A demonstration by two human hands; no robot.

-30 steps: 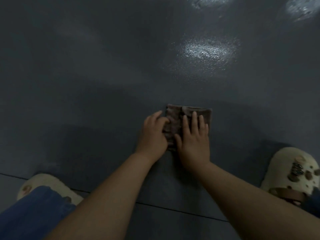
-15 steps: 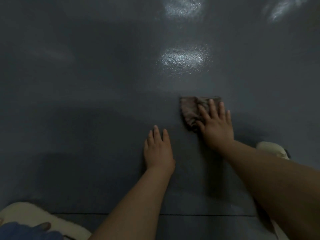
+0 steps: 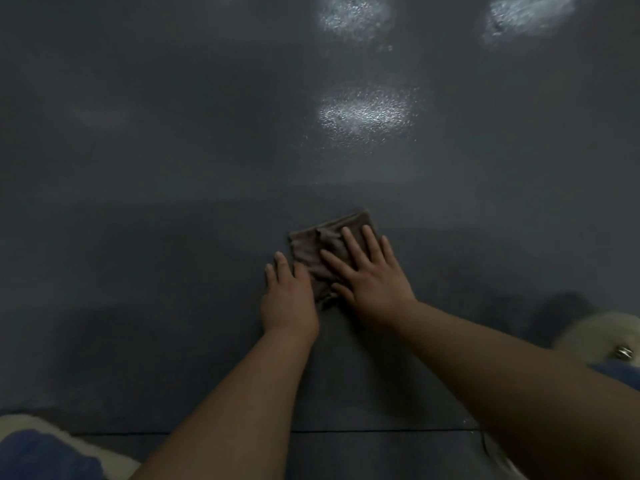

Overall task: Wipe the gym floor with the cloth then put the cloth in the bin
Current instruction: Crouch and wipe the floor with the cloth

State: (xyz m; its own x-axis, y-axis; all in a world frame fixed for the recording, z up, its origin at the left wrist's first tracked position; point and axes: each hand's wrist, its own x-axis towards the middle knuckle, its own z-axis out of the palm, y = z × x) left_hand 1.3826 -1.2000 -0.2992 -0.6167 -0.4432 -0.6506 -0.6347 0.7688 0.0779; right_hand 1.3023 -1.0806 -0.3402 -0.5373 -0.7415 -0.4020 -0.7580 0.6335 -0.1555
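A person's right hand (image 3: 372, 278) presses flat on a brown cloth (image 3: 320, 249) lying on the dark grey gym floor (image 3: 156, 202), fingers (image 3: 349, 242) straight and spread wide; the left hand (image 3: 289, 296) rests just beside it — fingers straight, close together, touching the cloth's left edge; pale shoes (image 3: 595, 336) sit at both lower corners — ceiling lights glare on the floor beyond.
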